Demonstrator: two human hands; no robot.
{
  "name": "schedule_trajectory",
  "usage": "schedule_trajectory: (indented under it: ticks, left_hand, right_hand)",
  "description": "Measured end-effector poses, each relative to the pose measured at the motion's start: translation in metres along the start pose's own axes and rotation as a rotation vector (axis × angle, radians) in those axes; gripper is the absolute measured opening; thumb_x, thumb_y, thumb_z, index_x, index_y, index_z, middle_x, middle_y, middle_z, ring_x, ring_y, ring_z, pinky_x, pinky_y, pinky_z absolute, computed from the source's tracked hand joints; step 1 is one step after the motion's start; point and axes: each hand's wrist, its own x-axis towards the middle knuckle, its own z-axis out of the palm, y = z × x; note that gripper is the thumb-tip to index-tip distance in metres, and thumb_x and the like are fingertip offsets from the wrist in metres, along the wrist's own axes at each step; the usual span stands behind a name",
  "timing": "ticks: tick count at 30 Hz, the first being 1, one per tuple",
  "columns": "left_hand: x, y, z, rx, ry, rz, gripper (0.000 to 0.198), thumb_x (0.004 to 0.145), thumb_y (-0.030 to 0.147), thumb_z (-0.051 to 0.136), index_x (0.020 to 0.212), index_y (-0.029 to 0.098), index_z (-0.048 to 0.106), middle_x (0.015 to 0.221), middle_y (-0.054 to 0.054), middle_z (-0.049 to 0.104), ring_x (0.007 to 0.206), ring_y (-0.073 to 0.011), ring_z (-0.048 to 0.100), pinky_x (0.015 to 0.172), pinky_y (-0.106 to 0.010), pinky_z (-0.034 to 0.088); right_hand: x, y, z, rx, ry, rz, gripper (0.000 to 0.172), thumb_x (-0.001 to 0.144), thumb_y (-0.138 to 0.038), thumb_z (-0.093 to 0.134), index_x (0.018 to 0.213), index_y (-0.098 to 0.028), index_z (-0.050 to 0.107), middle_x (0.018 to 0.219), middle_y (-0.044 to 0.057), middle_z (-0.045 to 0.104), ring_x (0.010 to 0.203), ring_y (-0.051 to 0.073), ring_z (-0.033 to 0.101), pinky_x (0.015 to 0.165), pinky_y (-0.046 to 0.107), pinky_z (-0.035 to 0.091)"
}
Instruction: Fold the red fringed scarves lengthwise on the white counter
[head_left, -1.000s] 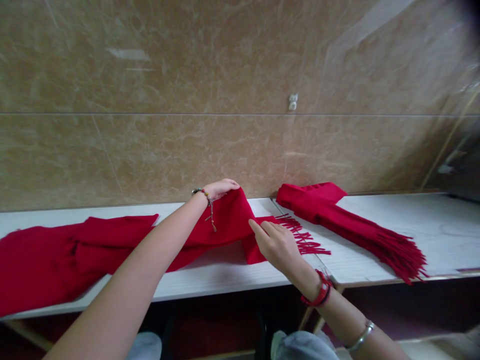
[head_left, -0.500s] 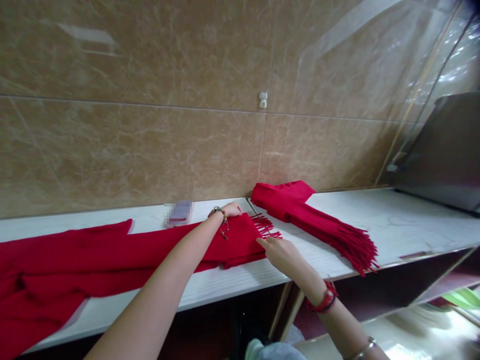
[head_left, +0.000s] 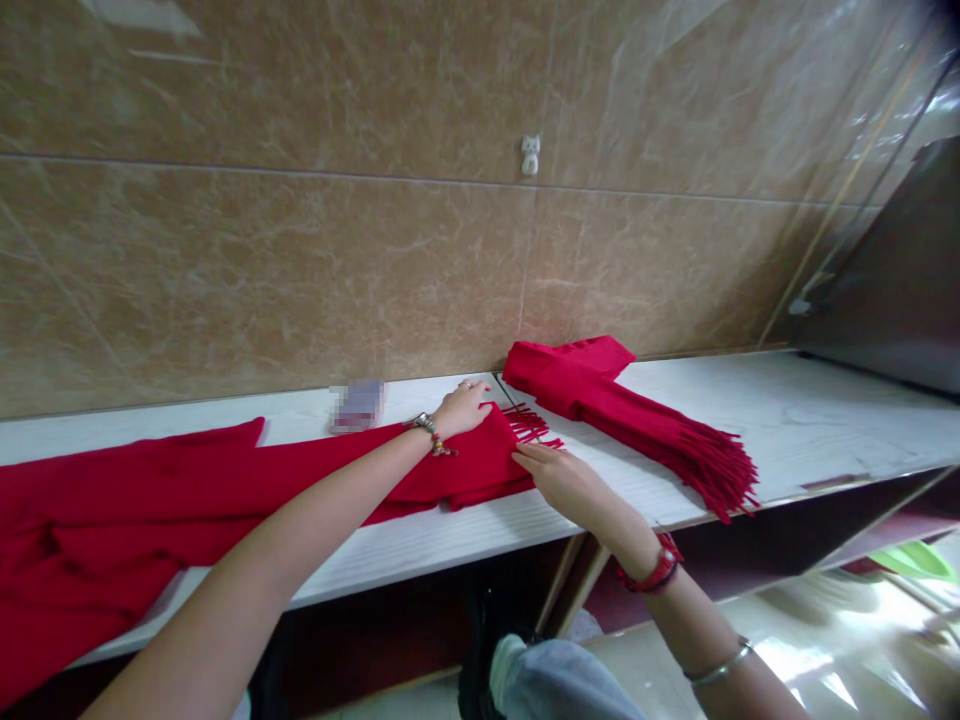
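Note:
A long red scarf lies along the white counter, doubled lengthwise toward its fringed end and bunched at the far left. My left hand rests on its far edge close to the fringe, fingers loosely apart. At the near side of the same end, my right hand lies with fingers stretched out, the tips touching the scarf beside its fringe. Part of the fringe is covered by that hand. To the right lies a second red scarf, folded, its fringe pointing to the counter's front edge.
A phone-like flat object, partly blurred out, lies behind the scarf on the white counter. Tiled wall rises directly behind. A dark grey box-shaped thing stands at the right end. Open shelves lie under the counter.
My left hand has loosened from a closed shape, its fingers now apart. My right fingers have straightened at the scarf's end. Both scarves keep their places; the view has tipped slightly downward.

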Motion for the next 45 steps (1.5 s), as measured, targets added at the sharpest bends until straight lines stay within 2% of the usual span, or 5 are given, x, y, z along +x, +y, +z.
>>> schedule_trajectory:
  ticks: [6,12,26,35,45]
  left_hand:
    - [-0.095,0.015,-0.013,0.179,-0.219,0.111,0.056,0.089,0.049,0.035,0.137,0.019,0.029,0.146,-0.014,0.021,0.135,-0.0286,0.015,0.102,-0.048,0.025]
    - [-0.156,-0.002,-0.023,0.446,-0.143,0.135,0.051,0.084,0.020,0.046,0.134,0.017,0.036,0.135,-0.015,0.039,0.120,-0.0252,0.043,0.093,-0.034,0.040]
    - [-0.153,-0.011,-0.014,0.481,-0.073,0.192,0.072,0.080,-0.004,0.030,0.140,0.034,0.019,0.134,-0.008,0.043,0.115,-0.0218,0.049,0.085,-0.034,0.045]
    - [-0.154,-0.019,-0.046,0.339,-0.162,0.283,0.061,0.079,-0.007,0.029,0.134,0.019,0.036,0.134,-0.008,0.046,0.119,-0.0134,0.046,0.098,-0.025,0.036]
    - [-0.178,-0.014,-0.025,0.340,-0.302,0.342,0.063,0.078,-0.007,0.028,0.136,0.018,0.034,0.143,-0.010,0.029,0.131,-0.0164,0.028,0.103,-0.029,0.031]
  right_hand:
    - [-0.001,-0.002,-0.002,-0.013,-0.002,-0.017,0.045,0.078,0.003,0.038,0.117,-0.009,0.056,0.122,0.014,0.057,0.110,0.019,0.054,0.094,0.028,0.043]
    - [0.002,0.000,0.003,-0.033,0.042,-0.068,0.039,0.080,0.000,0.041,0.114,-0.010,0.059,0.118,0.014,0.059,0.109,0.020,0.056,0.093,0.029,0.045]
    - [0.007,-0.003,0.009,0.100,0.033,0.058,0.033,0.088,-0.011,0.038,0.113,-0.017,0.060,0.108,0.012,0.065,0.092,0.020,0.064,0.078,0.031,0.050]
    - [0.006,0.001,0.006,0.285,0.161,0.027,0.034,0.088,-0.011,0.039,0.116,-0.015,0.057,0.113,0.011,0.063,0.102,0.018,0.060,0.088,0.032,0.047]
    - [-0.002,0.006,-0.004,0.294,-0.085,-0.131,0.039,0.083,-0.006,0.039,0.116,-0.015,0.059,0.123,0.011,0.056,0.115,0.018,0.050,0.099,0.035,0.040]
